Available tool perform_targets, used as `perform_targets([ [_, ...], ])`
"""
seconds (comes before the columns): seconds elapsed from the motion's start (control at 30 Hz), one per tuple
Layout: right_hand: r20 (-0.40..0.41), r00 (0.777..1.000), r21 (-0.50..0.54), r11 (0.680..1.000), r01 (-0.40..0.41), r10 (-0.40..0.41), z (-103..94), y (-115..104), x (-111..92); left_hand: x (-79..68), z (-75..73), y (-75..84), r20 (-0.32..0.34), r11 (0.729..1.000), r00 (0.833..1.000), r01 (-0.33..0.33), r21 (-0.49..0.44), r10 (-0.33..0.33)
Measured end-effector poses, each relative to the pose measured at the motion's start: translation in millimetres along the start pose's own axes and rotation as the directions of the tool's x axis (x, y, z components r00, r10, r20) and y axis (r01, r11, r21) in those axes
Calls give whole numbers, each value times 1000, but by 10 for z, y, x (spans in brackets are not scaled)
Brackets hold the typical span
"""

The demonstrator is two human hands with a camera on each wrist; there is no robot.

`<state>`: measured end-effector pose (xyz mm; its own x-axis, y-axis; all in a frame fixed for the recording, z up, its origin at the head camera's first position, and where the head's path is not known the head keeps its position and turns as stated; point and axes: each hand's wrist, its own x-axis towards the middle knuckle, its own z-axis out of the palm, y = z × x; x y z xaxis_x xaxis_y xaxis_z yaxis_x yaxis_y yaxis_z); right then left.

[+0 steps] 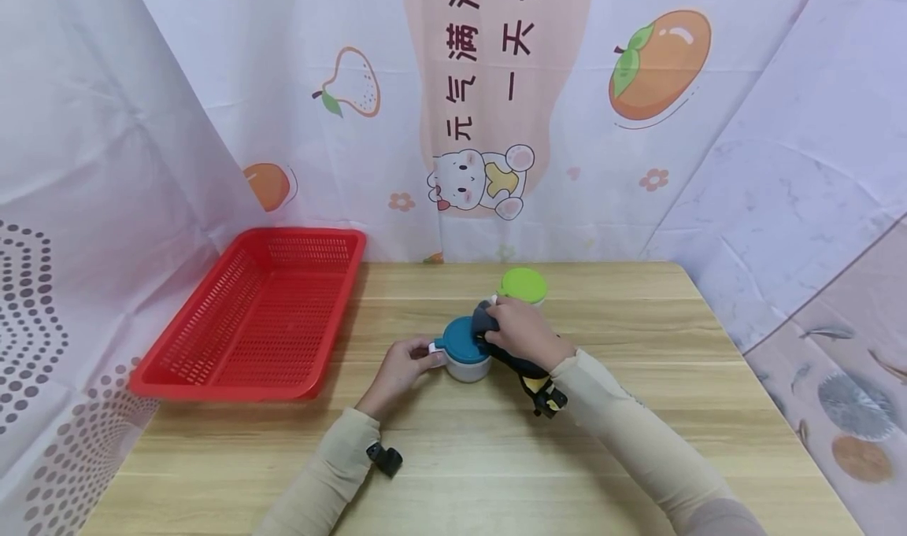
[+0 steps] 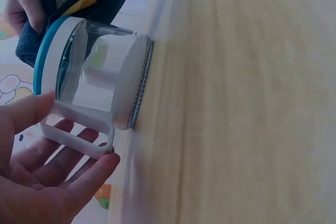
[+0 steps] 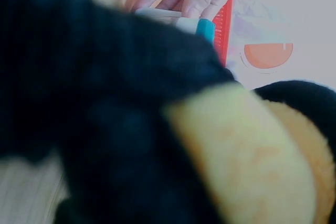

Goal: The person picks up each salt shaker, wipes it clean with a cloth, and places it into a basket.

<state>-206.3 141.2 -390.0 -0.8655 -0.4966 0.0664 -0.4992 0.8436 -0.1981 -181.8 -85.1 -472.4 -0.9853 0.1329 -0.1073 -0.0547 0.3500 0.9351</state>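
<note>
The white handle [image 2: 73,141] of the blue-lidded container [image 1: 468,371] was grasped by the left hand [image 1: 402,367], with the thumb laid at the lid end and the fingers curled about the handle; the container was stood upright on the wood-patterned table [image 1: 425,489], just to the right of that hand and between the two hands. A dark cloth [image 1: 484,320] was gripped by the right hand [image 1: 523,330], bunched under its fingers and pressed to the near-right edge of the teal-blue lid [image 1: 460,339]; a longer part of the cloth — black, with yellow-orange patches — was hung below the palm and beside the wrist. By the left wrist's camera the container's clear side wall was shown, with the cloth held against its upper part; by the right wrist's camera much of the view was filled with blurred cloth, the left hand being seen beyond it at the handle.

Beyond the right hand, a second container with a green lid [image 1: 524,284] was partly hidden by that hand; to the left of the left hand, well apart from it, a red basket [image 1: 255,335] was placed. Both forearms were covered by beige sleeves [image 1: 322,469]; beyond both hands, a printed curtain [image 1: 283,40] was hung — fruit, flowers and a white cartoon animal being shown on it.
</note>
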Motion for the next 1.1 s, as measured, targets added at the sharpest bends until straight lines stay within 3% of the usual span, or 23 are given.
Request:
perform_targets([
  [0.5,-27,998,-20,998,51,-52,24,34,-51,-9,42,33,-28,998,998,53,-38,-54],
  [0.8,-70,992,-92,991,99,-106,37,5,-118,-23,46,64,-44,1000,999,25,15,-24],
  [1.1,-81,987,-138,982,129,-141,56,-66,-171,-33,39,57,-42,999,998,43,-1,-43],
])
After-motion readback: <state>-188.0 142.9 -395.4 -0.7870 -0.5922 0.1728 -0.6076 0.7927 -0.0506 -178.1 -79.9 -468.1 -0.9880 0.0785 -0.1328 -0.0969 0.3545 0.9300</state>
